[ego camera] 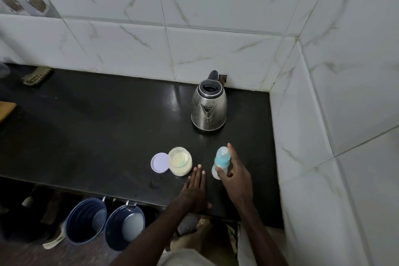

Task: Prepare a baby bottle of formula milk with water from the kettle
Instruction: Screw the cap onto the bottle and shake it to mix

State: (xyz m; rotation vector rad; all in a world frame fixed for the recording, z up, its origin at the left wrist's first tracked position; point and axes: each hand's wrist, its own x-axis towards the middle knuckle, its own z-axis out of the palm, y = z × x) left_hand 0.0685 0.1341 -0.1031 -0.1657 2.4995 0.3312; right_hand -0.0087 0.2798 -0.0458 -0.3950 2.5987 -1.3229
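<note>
1. Right hand [235, 176]: thumb on the near side of the baby bottle [222, 162], index finger stretched up past the cap on the far side, remaining fingers curled loosely behind. Looks like a light wrap around the bottle; how firm the hold is cannot be told.
2. Left hand [195, 188]: fingers straight and together, palm down, flat on the black countertop [108, 131]. Holds nothing. Fingertips end just short of the formula jar [179, 161].
3. Baby bottle: upright on the countertop, clear body, blue collar and translucent blue cap in place. It stands between the two hands, right of the jar and near the front edge.
4. Formula jar: clear, open, pale yellow powder inside. Sits left of the bottle, apart from it.
5. Jar lid [159, 162]: pale lilac disc, lying flat on the countertop, touching or just beside the jar's left side.
6. Kettle [209, 106]: stainless steel, black lid and handle, upright, spout facing the camera. Further back on the countertop, well behind the bottle, close to the tiled wall [194, 28] corner.
7. Below the counter edge: two dark blue buckets [103, 222] side by side on the floor, left of the person's forearms.
8. Far left rear of the countertop: a small woven-looking item [36, 75], too dim to identify.
</note>
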